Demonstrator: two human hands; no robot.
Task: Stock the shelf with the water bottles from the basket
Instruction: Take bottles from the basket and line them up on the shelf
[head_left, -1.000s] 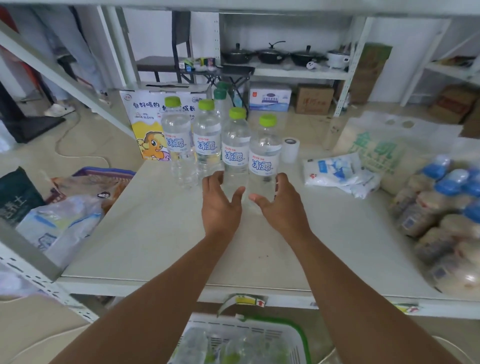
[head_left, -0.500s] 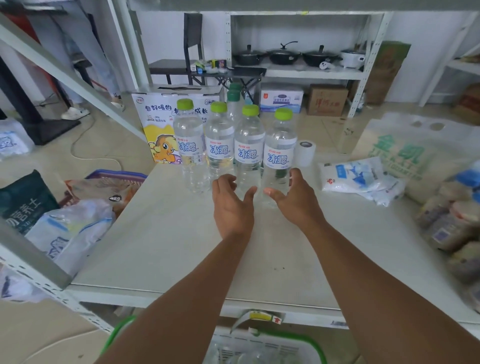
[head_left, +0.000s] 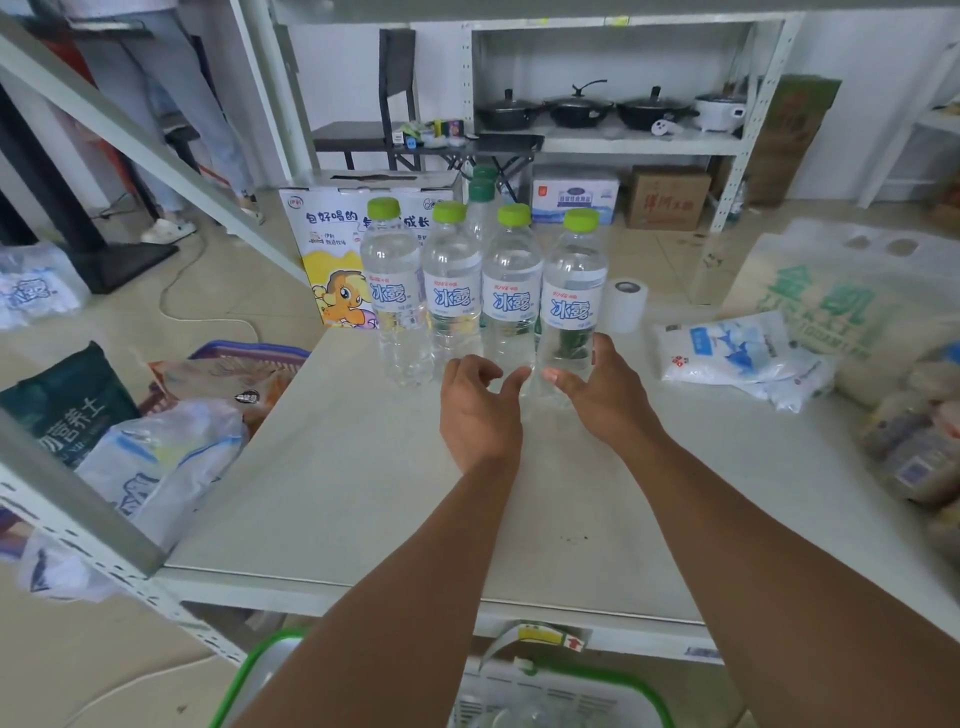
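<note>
white shelf (head_left: 363, 493), four green-capped water bottles (head_left: 395, 291) in a row
right hand (head_left: 602, 395) wraps the rightmost bottle (head_left: 571, 291); left hand (head_left: 480, 410) curls loosely at its neighbour (head_left: 511, 296), grasp unclear; basket (head_left: 249, 670) below.

- A white plaster wall (head_left: 597, 57) spans the top centre.
- Against it stands a pale grey metal rack (head_left: 644, 143) carrying black lidded pots (head_left: 576, 111).
- A dark straight-backed chair (head_left: 397, 67) sits upper centre.
- Beige tiled floor (head_left: 218, 291) fills the middle left, evenly lit.
</note>
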